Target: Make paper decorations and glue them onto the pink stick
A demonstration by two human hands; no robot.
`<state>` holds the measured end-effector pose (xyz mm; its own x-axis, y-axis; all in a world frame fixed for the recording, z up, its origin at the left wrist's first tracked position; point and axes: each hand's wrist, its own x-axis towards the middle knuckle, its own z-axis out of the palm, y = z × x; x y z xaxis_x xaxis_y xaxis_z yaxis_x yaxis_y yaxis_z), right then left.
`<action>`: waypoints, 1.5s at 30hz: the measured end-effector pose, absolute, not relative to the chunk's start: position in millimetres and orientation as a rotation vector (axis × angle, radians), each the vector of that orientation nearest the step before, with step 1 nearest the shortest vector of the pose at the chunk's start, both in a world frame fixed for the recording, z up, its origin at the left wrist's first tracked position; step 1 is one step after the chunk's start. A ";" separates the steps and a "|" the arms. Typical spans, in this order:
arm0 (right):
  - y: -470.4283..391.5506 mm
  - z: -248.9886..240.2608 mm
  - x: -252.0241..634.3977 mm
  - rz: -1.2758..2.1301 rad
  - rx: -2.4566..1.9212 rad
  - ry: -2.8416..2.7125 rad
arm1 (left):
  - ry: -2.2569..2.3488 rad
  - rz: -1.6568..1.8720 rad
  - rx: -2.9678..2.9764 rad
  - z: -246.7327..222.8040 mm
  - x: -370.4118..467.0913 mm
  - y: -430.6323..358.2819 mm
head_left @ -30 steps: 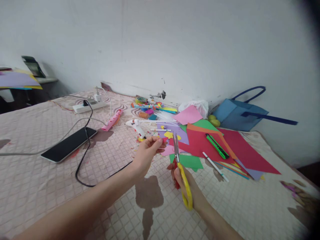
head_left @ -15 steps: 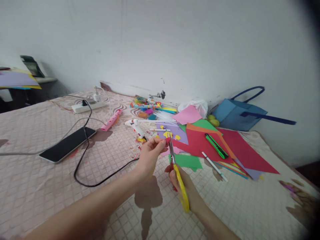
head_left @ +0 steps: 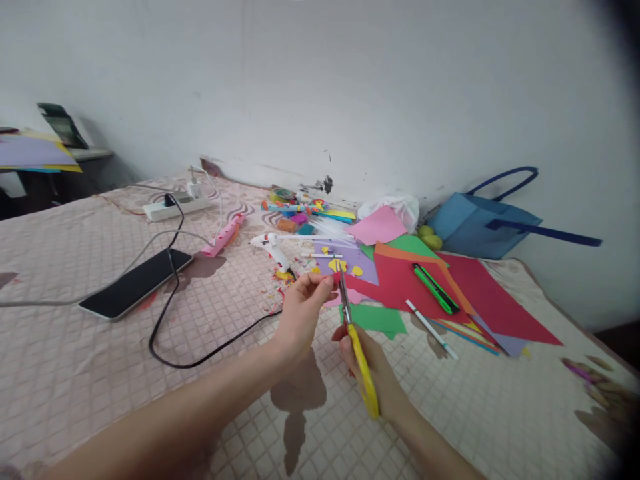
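Observation:
Between the thumb and fingers of my left hand is a small piece of red paper. My right hand grips scissors with yellow handles, their blades pointing away from me. The blades meet the red piece at its right side; whether they are cutting into it is too small to tell. Behind the hands lies a purple sheet bearing yellow paper cutouts. A green paper sheet rests just beyond the scissors.
A white glue gun lies among paper scraps. Its black cable loops past a dark tablet-like device and a power strip. On the right are red sheets, a green cutter, a white pen and a blue bag.
The view has shifted slightly. Both hands hold nearly the same pose, with the scissors still at the red paper piece.

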<state>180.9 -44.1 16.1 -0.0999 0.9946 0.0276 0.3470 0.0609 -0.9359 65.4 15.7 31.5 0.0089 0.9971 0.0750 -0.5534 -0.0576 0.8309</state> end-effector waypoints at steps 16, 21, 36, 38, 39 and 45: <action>-42.5 -0.1 188.0 1.009 -1.411 -1.600 | 0.737 1.458 0.791 34.0 65.1 12.1; -43.2 3.4 186.6 1.011 -1.422 -1.594 | 0.733 1.453 0.789 34.3 65.1 11.1; -43.7 9.1 187.1 0.943 -1.412 -1.633 | 0.670 1.440 0.757 37.8 62.3 10.5; -44.2 8.2 187.5 0.936 -1.410 -1.647 | 0.665 1.437 0.764 37.8 61.7 10.6; -44.2 7.5 187.7 0.926 -1.410 -1.655 | 0.664 1.437 0.768 37.7 61.4 10.7; -43.1 3.3 188.6 0.862 -1.412 -1.684 | 0.645 1.451 0.768 37.4 60.8 12.0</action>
<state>188.6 -43.1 3.3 -0.0985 0.9868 0.1286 0.4731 0.1601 -0.8663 60.8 12.0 37.4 0.0338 0.9971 0.0679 -0.6178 -0.0326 0.7856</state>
